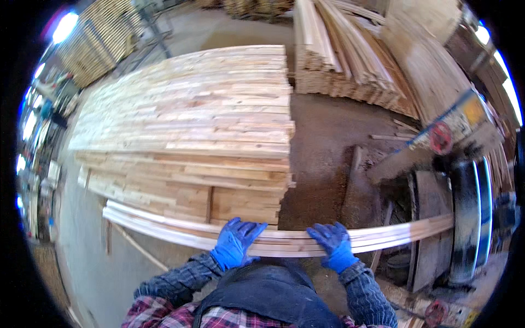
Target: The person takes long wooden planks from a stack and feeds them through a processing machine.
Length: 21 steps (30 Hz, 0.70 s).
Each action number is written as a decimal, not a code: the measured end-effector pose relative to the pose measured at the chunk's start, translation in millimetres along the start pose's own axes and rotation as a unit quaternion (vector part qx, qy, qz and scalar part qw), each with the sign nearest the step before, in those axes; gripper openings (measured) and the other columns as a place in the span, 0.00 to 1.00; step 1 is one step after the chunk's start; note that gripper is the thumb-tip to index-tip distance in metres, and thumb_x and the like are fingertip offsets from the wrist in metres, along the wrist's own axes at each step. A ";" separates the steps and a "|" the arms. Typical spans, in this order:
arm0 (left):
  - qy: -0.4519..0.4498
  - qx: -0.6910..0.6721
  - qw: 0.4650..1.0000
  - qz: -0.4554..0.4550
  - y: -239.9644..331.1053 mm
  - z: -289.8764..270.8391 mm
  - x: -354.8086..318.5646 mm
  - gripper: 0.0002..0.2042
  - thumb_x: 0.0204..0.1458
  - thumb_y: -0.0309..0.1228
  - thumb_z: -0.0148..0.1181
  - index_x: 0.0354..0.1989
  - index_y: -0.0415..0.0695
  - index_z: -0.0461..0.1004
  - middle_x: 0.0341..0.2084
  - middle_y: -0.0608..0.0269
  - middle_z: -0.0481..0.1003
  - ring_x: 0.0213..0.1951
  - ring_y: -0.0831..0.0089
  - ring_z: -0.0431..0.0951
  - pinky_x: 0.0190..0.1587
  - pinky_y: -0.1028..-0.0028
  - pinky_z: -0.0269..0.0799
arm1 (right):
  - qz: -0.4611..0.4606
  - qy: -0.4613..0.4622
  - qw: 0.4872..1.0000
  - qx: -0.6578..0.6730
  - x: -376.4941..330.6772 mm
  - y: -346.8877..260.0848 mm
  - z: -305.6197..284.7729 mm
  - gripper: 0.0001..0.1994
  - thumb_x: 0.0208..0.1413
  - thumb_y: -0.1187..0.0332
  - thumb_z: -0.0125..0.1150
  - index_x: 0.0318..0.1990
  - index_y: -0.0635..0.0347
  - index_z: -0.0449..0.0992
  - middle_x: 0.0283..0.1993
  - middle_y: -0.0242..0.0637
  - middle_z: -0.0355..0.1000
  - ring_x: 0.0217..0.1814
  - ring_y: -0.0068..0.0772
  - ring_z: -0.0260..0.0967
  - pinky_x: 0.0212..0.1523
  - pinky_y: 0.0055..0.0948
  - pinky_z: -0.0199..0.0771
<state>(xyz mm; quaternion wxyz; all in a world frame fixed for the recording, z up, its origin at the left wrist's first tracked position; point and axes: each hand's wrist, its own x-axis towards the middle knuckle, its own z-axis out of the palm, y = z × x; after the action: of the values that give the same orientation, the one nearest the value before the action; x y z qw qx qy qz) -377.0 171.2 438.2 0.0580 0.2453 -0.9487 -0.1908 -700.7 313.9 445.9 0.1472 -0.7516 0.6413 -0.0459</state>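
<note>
Several long, pale wooden strips (287, 244) lie side by side across the front of my body. My left hand (236, 244), in a blue glove, grips them left of centre, fingers over the top and thumb on the near side. Further right, my right hand (333, 247), also gloved in blue, grips the same strips with its fingers across them. Their right end reaches a machine (465, 218) with a dark, curved housing. On the left, the strips run along the near side of a large stack of boards (186, 115).
Another pile of long boards (350, 71) stands at the far right. A machine arm with a red handwheel (441, 138) juts in on the right, and offcuts (391, 136) lie on the floor near it. Slatted wood stacks (98, 41) stand at the far left.
</note>
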 end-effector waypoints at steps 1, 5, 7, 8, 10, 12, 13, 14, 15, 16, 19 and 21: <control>-0.014 0.047 0.999 -0.008 -11.2 -6.9 -11.0 0.50 0.36 0.53 0.72 0.71 0.49 0.58 0.54 0.53 0.73 0.56 0.56 0.72 0.64 0.49 0.59 | 0.008 -0.008 1.000 0.014 -3.6 8.2 -1.6 0.48 0.31 0.58 0.76 0.69 0.36 0.64 0.66 0.37 0.68 0.66 0.45 0.65 0.70 0.55 0.55; -0.095 0.146 0.977 -0.121 -85.0 -59.7 -82.2 0.52 0.31 0.51 0.75 0.71 0.52 0.59 0.55 0.53 0.73 0.58 0.56 0.71 0.66 0.48 0.56 | 0.045 0.031 0.998 0.041 -25.9 52.1 -9.9 0.44 0.26 0.58 0.76 0.62 0.42 0.72 0.58 0.40 0.74 0.59 0.48 0.70 0.65 0.53 0.61; -0.160 0.203 0.950 -0.176 -120.6 -87.1 -117.1 0.53 0.29 0.49 0.76 0.70 0.53 0.59 0.57 0.54 0.72 0.60 0.56 0.69 0.67 0.48 0.55 | 0.061 0.009 0.997 0.045 -32.7 67.7 -15.7 0.44 0.26 0.59 0.76 0.62 0.45 0.73 0.57 0.41 0.75 0.58 0.48 0.71 0.64 0.50 0.63; -0.137 0.215 0.951 -0.174 -131.1 -90.0 -126.3 0.52 0.29 0.48 0.77 0.70 0.54 0.60 0.58 0.55 0.71 0.61 0.56 0.69 0.68 0.48 0.54 | 0.095 -0.015 0.994 0.042 -33.2 71.3 -17.9 0.42 0.27 0.60 0.74 0.61 0.47 0.73 0.56 0.42 0.76 0.58 0.48 0.71 0.65 0.49 0.63; -0.151 0.193 0.950 -0.193 -141.0 -85.2 -135.6 0.50 0.29 0.48 0.77 0.69 0.56 0.62 0.60 0.56 0.69 0.62 0.58 0.68 0.69 0.49 0.51 | 0.100 0.016 0.986 0.136 -22.9 69.7 -18.6 0.33 0.42 0.62 0.72 0.61 0.53 0.74 0.56 0.44 0.76 0.58 0.51 0.72 0.61 0.46 0.68; -0.141 0.220 0.949 -0.175 -134.5 -65.3 -129.5 0.47 0.32 0.51 0.74 0.67 0.57 0.64 0.60 0.55 0.70 0.62 0.58 0.68 0.70 0.49 0.51 | 0.105 0.028 0.966 0.235 0.1 59.6 -15.7 0.28 0.50 0.62 0.69 0.61 0.57 0.73 0.58 0.46 0.75 0.59 0.52 0.72 0.60 0.44 0.70; -0.113 0.202 0.959 -0.162 -128.1 -53.6 -122.2 0.46 0.33 0.52 0.72 0.67 0.57 0.64 0.59 0.54 0.70 0.61 0.58 0.69 0.70 0.49 0.51 | 0.088 0.038 0.958 0.270 17.2 51.7 -12.1 0.27 0.52 0.62 0.68 0.61 0.58 0.73 0.58 0.47 0.74 0.60 0.52 0.72 0.60 0.43 0.71; -0.126 0.202 0.957 -0.163 -121.0 -44.7 -115.4 0.45 0.34 0.51 0.72 0.67 0.56 0.64 0.58 0.54 0.71 0.61 0.57 0.69 0.70 0.50 0.51 | 0.073 0.050 0.948 0.305 34.8 42.8 -8.2 0.26 0.55 0.62 0.67 0.61 0.60 0.73 0.59 0.48 0.74 0.60 0.53 0.71 0.60 0.42 0.71; -0.086 0.188 0.968 -0.145 -111.9 -37.1 -108.6 0.44 0.35 0.51 0.71 0.67 0.55 0.64 0.57 0.54 0.71 0.60 0.57 0.69 0.70 0.50 0.51 | 0.052 0.049 0.955 0.287 51.8 32.8 -4.6 0.27 0.54 0.61 0.67 0.61 0.60 0.72 0.60 0.49 0.73 0.61 0.53 0.70 0.62 0.43 0.70; -0.094 0.170 0.972 -0.134 -101.5 -31.2 -99.7 0.48 0.30 0.52 0.73 0.67 0.53 0.64 0.56 0.53 0.72 0.59 0.55 0.71 0.69 0.48 0.53 | 0.033 0.049 0.962 0.267 69.2 21.8 -1.2 0.28 0.54 0.60 0.67 0.62 0.61 0.72 0.61 0.49 0.72 0.63 0.53 0.70 0.63 0.43 0.69; -0.059 0.076 0.992 -0.077 -76.2 -28.5 -77.2 0.50 0.29 0.51 0.74 0.68 0.50 0.63 0.54 0.51 0.73 0.56 0.54 0.73 0.66 0.47 0.58 | -0.004 0.013 0.980 0.197 116.2 -11.7 4.6 0.34 0.54 0.55 0.68 0.65 0.60 0.68 0.66 0.51 0.67 0.67 0.53 0.65 0.68 0.44 0.64; -0.051 -0.021 0.998 -0.025 -71.0 -35.9 -70.9 0.47 0.34 0.49 0.72 0.69 0.49 0.63 0.54 0.51 0.73 0.56 0.54 0.73 0.65 0.48 0.60 | -0.045 0.002 0.984 0.175 144.8 -32.3 9.1 0.35 0.53 0.54 0.69 0.67 0.59 0.66 0.67 0.51 0.66 0.69 0.53 0.63 0.69 0.44 0.63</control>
<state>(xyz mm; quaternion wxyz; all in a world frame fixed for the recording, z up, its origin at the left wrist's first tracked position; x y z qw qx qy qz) -276.3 136.5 442.4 0.0097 0.2573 -0.9399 -0.2241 -642.6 178.2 429.0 0.2726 -0.7425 0.5890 -0.1655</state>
